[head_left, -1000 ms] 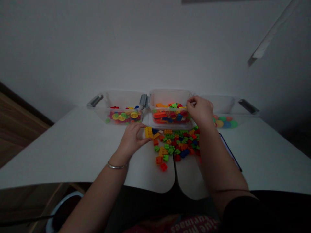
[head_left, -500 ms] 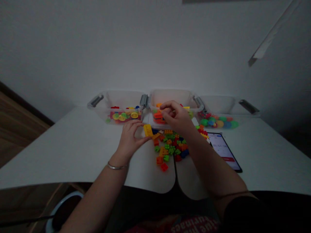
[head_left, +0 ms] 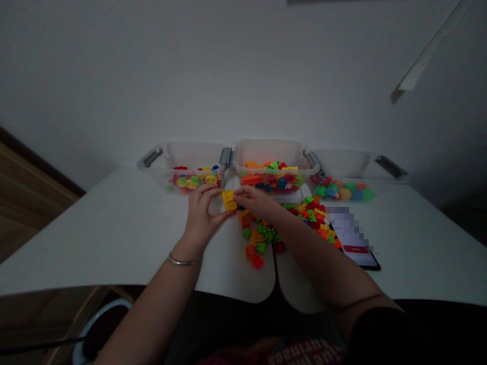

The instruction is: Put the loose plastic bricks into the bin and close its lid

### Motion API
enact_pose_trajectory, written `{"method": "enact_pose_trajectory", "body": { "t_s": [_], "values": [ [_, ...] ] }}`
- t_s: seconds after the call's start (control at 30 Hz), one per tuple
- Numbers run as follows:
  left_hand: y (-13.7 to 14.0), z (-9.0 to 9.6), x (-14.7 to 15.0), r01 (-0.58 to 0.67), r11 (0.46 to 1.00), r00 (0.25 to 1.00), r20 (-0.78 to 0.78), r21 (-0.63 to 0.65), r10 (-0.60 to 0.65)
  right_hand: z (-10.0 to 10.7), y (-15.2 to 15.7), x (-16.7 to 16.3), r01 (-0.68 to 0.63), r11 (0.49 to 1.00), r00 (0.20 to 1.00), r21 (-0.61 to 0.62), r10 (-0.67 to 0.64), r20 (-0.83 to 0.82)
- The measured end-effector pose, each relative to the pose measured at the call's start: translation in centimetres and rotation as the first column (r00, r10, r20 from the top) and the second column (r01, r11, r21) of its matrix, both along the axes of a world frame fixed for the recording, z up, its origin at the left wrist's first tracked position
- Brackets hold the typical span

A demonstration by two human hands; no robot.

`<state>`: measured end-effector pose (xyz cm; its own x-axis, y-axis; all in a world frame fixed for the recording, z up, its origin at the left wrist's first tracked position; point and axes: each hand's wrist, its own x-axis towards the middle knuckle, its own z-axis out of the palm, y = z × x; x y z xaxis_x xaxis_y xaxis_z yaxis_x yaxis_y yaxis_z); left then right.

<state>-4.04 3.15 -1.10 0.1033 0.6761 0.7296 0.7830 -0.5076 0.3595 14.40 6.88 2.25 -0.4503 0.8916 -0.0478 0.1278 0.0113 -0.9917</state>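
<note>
Between the thumb and fingers of my left hand (head_left: 203, 213) is a yellow toy building brick (head_left: 229, 201), held above the table. My right hand (head_left: 253, 200) has its fingers and thumb closed at the brick's right side, touching it. Beneath and beyond my right hand lies a loose pile of small coloured building bricks (head_left: 255, 237), partly hidden by my right forearm. Right behind my hands stands a clear plastic box (head_left: 274, 147) with many coloured bricks in it.
A clear box on the left (head_left: 190, 152) holds round coloured pieces. Another clear box on the right (head_left: 342, 159) contains coloured balls or discs. A phone (head_left: 355, 248) lies right of the pile, on the white table (head_left: 152, 233). A wall rises behind the boxes.
My right hand has come down and left from in front of the middle box to the yellow brick. The brick has turned slightly in my left hand, which has hardly moved.
</note>
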Motion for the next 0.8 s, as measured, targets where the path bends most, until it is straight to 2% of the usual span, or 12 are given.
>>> {"method": "enact_pose_trajectory", "body": {
  "t_s": [0.13, 0.3, 0.47, 0.57, 0.67, 0.73, 0.8],
  "values": [
    [0.0, -0.2, 0.0, 0.043, 0.998, 0.999, 0.011, 0.036, -0.044, 0.2, -0.1, 0.2, 0.011, 1.0, 1.0, -0.004, -0.011, -0.027],
    [-0.2, -0.1, 0.0, 0.044, 0.999, 0.999, 0.02, -0.014, -0.044, 0.2, -0.1, 0.3, 0.017, 1.0, 0.998, -0.002, -0.017, -0.057],
    [-0.1, -0.1, -0.1, 0.044, 0.998, 0.999, 0.025, -0.041, -0.043, 0.0, 0.0, 0.4, 0.005, 0.998, 0.996, 0.062, 0.0, -0.087],
    [0.1, -0.2, -0.1, 0.071, 0.997, 0.997, 0.035, -0.033, -0.07, 0.3, -0.1, 0.7, -0.003, 0.99, 0.998, 0.143, 0.012, -0.069],
    [0.1, -0.2, 0.0, 0.088, 0.995, 0.995, 0.045, -0.043, -0.086, 1.6, -0.6, 1.5, 0.015, 0.961, 1.0, 0.277, -0.01, -0.02],
    [0.0, -0.1, 0.1, 0.078, 0.995, 0.997, 0.031, -0.069, -0.076, 2.8, -1.0, 2.2, 0.045, 0.923, 0.999, 0.381, -0.053, 0.011],
    [-0.1, -0.1, 0.2, 0.081, 0.993, 0.997, 0.008, -0.082, -0.081, 4.1, -1.5, 3.1, 0.093, 0.859, 0.993, 0.503, -0.12, 0.022]
  ]
}}
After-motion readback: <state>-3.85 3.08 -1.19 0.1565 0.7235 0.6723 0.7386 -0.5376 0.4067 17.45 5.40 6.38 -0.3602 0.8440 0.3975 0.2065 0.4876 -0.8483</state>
